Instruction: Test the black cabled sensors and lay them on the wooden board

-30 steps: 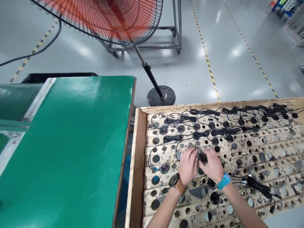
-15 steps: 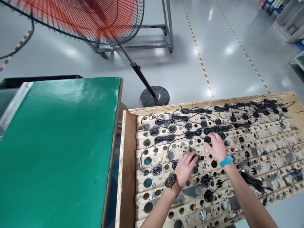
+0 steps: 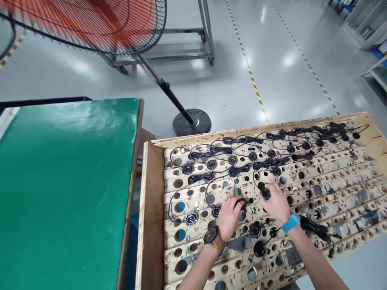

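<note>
My right hand [image 3: 276,204] is closed, pinching a round black disc-shaped part [image 3: 265,194] by its edge; a thin black cable runs up from it. My left hand [image 3: 229,216] lies lower and to the left, its fingers curled over another round black part [image 3: 241,204] that they mostly cover. Just left of those fingers, a similar disc [image 3: 215,211] rests on the perforated wooden tray [image 3: 196,237]. Farther left lies a disc with a shiny rim [image 3: 191,219]. Two loose discs, one of them a dark disc [image 3: 259,248], sit below and between my hands.
Bundled black cables [image 3: 201,177] and discs line the tray's far side. Another cable bundle [image 3: 314,229] lies right of my right wrist. A raised wooden wall [image 3: 151,217] bounds the tray's left. Beyond stand a green-topped table [image 3: 66,193] and a pedestal fan [image 3: 178,100].
My right hand has drawn its disc down toward me, out of the row, and tilted it. My left hand stays over its part. The whole view has shifted slightly.
</note>
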Available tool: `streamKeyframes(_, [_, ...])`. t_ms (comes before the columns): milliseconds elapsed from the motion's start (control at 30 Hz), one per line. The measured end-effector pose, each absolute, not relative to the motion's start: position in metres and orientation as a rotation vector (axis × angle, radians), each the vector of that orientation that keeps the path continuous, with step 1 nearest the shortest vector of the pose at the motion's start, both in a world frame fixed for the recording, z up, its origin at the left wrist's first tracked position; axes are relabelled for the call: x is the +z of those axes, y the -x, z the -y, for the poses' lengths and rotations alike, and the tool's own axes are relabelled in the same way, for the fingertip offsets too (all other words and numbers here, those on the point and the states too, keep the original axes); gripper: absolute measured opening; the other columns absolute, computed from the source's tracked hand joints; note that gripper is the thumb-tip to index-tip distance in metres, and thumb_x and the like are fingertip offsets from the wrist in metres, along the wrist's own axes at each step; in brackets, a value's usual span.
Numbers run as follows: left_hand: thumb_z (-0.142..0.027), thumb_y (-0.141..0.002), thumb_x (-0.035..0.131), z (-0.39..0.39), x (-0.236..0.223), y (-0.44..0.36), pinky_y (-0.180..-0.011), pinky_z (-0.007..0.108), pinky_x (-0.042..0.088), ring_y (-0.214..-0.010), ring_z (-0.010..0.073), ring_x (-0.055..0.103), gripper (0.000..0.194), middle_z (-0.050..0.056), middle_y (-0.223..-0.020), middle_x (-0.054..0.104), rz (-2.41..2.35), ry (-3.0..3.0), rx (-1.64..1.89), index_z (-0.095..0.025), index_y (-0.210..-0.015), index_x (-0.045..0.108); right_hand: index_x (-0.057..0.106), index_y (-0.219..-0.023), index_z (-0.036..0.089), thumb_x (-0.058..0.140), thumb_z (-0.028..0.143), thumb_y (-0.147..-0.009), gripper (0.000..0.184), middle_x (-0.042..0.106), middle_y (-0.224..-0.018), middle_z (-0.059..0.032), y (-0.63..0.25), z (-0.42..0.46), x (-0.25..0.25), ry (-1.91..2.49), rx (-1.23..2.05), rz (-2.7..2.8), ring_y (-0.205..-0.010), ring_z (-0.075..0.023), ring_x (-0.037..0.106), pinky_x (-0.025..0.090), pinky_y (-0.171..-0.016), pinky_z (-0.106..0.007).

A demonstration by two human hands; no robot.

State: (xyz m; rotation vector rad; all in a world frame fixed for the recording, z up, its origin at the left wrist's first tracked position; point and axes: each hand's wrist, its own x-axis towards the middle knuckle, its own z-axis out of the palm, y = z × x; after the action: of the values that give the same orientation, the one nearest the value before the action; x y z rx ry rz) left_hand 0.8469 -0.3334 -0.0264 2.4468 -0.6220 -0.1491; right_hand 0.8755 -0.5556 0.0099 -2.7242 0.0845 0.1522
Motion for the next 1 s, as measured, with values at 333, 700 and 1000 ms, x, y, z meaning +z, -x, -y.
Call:
streamKeyframes(333, [-0.011,-0.091,0.052,0.336,-0.028,-0.844,-0.092,0.043,0.053,-0.111,0.0245,0.058,0.031,0.010,-0.125,0.059,0.569,-2.430,-0.125,-0.022,-0.120,0.057,0.057,-0.110,0.020,0.058,0.028,-0.088,0.024,0.062,-0.110,-0.0098,-0.851,0.552,-0.004,2.732,0.245,-0.055,-0.099,-0.0253,0.063,0.054,-0.086,-0.038])
streamKeyframes(700, [-0.015,-0.092,0.054,0.341,-0.029,-0.840,-0.090,0.042,0.054,-0.112,0.0257,0.059,0.026,0.011,-0.127,0.060,0.557,-2.497,-0.030,-0.019,-0.118,0.057,0.055,-0.127,0.016,0.054,0.054,-0.092,0.051,0.058,-0.123,-0.0162,-0.893,0.602,-0.005,2.672,0.004,-0.300,-0.111,-0.0304,0.060,0.054,-0.091,-0.045])
streamKeyframes(1000, [-0.026,-0.093,0.059,0.349,-0.025,-0.841,-0.089,0.040,0.051,-0.107,0.0254,0.058,0.026,0.013,-0.126,0.061,0.549,-2.554,0.046,-0.018,-0.118,0.059,0.063,-0.110,0.016,0.060,0.042,-0.084,0.037,0.061,-0.108,-0.0133,-0.938,0.627,-0.022,2.674,-0.075,-0.278,-0.095,-0.0273,0.062,0.053,-0.088,-0.043])
